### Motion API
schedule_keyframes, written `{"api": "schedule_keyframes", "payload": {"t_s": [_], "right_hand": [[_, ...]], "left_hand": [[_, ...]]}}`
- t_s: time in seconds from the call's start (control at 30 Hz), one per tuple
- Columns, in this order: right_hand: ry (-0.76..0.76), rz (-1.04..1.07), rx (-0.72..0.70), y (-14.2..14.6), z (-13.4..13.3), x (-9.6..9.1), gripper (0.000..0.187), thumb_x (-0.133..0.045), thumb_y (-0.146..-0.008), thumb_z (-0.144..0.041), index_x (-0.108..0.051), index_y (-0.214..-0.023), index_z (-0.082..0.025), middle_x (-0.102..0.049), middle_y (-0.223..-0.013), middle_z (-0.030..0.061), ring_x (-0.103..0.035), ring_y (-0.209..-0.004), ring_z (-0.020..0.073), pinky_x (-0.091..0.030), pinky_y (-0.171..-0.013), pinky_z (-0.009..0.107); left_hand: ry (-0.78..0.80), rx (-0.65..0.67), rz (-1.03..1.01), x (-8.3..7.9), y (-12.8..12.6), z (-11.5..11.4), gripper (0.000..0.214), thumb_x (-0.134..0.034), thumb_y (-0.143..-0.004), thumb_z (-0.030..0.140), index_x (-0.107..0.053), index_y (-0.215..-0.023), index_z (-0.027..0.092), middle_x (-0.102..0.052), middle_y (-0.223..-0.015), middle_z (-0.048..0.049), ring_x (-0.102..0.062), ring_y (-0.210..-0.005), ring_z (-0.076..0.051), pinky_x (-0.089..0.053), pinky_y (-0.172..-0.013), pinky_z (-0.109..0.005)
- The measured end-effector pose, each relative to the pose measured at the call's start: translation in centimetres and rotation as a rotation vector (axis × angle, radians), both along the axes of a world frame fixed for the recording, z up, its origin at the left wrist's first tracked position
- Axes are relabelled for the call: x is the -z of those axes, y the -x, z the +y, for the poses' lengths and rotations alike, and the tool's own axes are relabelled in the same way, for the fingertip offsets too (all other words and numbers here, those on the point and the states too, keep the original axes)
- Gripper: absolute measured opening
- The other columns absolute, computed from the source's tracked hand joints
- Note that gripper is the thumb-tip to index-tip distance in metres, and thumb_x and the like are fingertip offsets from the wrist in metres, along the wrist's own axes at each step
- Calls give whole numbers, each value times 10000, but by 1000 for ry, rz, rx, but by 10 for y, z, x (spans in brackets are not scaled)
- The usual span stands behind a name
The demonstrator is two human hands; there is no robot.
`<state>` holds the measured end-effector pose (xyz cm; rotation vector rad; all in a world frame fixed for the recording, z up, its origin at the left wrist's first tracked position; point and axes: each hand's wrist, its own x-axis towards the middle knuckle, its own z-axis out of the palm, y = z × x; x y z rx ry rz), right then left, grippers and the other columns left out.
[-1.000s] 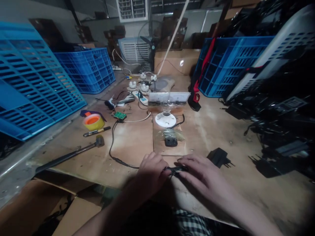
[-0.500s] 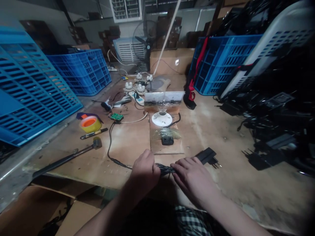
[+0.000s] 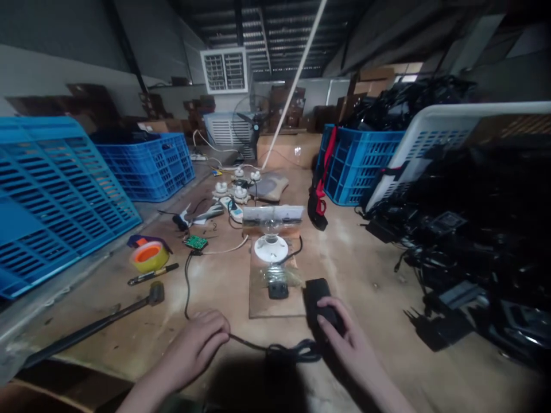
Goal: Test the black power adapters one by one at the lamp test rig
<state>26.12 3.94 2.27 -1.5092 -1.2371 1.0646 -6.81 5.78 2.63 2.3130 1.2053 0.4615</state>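
Note:
My right hand (image 3: 344,339) grips a black power adapter (image 3: 319,298) beside a small wooden board (image 3: 258,298). That board carries a white lamp holder with a clear bulb (image 3: 271,244) and a black socket (image 3: 278,291). A bundled black cable (image 3: 293,349) trails from the adapter toward me. My left hand (image 3: 196,344) is curled on the table, pinching a thin black wire (image 3: 187,287) that runs up to a green circuit board (image 3: 196,242).
A hammer (image 3: 107,321), a pen (image 3: 150,274) and a tape roll (image 3: 150,255) lie at the left. Blue crates (image 3: 55,189) line the left side, another blue crate (image 3: 357,166) stands at the back. A heap of black adapters (image 3: 473,229) fills the right.
The view tilted up. My hands parted from the cable bundle: the right now holds the adapter by the board, the left moved left along the thin wire.

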Motion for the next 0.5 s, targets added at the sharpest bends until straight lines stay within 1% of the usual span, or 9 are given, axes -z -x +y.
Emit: {"api": "schedule_keyframes", "payload": {"t_s": [0.07,0.1,0.13,0.23,0.3,0.33,0.37,0.43,0.5], "right_hand": [[65,522,49,17,-1,0,439,-710,-826,-545,-506,-1122,-294,-704,-828,21,-617,-650,184,-469,-704,303],[99,698,55,25,-3,0,487,-756,-800,-534,-480,-1124,-297,-716,-814,18,-634,-671,182,-474,-731,295],[121,809,49,33,-5,-1,524,-796,-774,-519,-468,-1116,-294,-728,-815,25,-650,-694,183,-476,-752,290],[149,936,32,53,-8,3,564,-869,-716,-491,-481,-1068,-283,-741,-845,38,-693,-770,204,-479,-753,278],[141,972,39,63,-6,10,551,-878,-708,-494,-497,-1047,-286,-737,-851,31,-710,-809,221,-485,-747,282],[126,984,48,67,-5,14,539,-879,-708,-494,-505,-1036,-288,-733,-845,26,-715,-818,227,-488,-746,286],[105,990,57,71,-3,19,524,-878,-710,-494,-513,-1026,-289,-728,-836,23,-717,-817,231,-491,-745,292],[50,982,79,78,1,26,500,-873,-713,-501,-536,-1013,-284,-719,-834,25,-717,-808,240,-495,-740,308],[-1,961,107,84,3,30,489,-874,-706,-507,-559,-1000,-276,-714,-856,29,-709,-774,234,-493,-727,316]], "left_hand": [[27,20,-69,6,-14,2,258,-411,-1080,297,-578,-899,220,-610,-852,2,-591,-820,-173,-396,-739,-279],[27,36,-94,10,-19,3,251,-436,-1076,296,-587,-889,222,-613,-844,6,-596,-816,-166,-396,-730,-268],[19,53,-113,14,-24,4,231,-469,-1066,284,-598,-883,224,-621,-846,9,-602,-817,-160,-399,-729,-260],[-69,48,-125,24,-25,8,54,-671,-950,215,-627,-929,238,-663,-900,14,-611,-853,-167,-416,-753,-259],[-137,-33,-79,25,-15,10,280,-825,-790,179,-639,-985,254,-680,-970,10,-610,-905,-198,-433,-782,-279],[-152,-79,-50,23,-8,10,356,-868,-719,161,-645,-979,258,-680,-991,10,-608,-923,-212,-440,-794,-290],[-152,-112,-24,22,-2,11,368,-885,-681,145,-650,-942,255,-676,-995,10,-607,-933,-218,-446,-799,-296],[-136,-121,-17,21,7,14,276,-854,-700,114,-634,-819,232,-667,-958,10,-612,-914,-205,-453,-783,-284],[-168,-27,-86,26,3,21,234,-787,-769,106,-580,-728,208,-661,-891,8,-619,-865,-181,-454,-752,-263]]}}
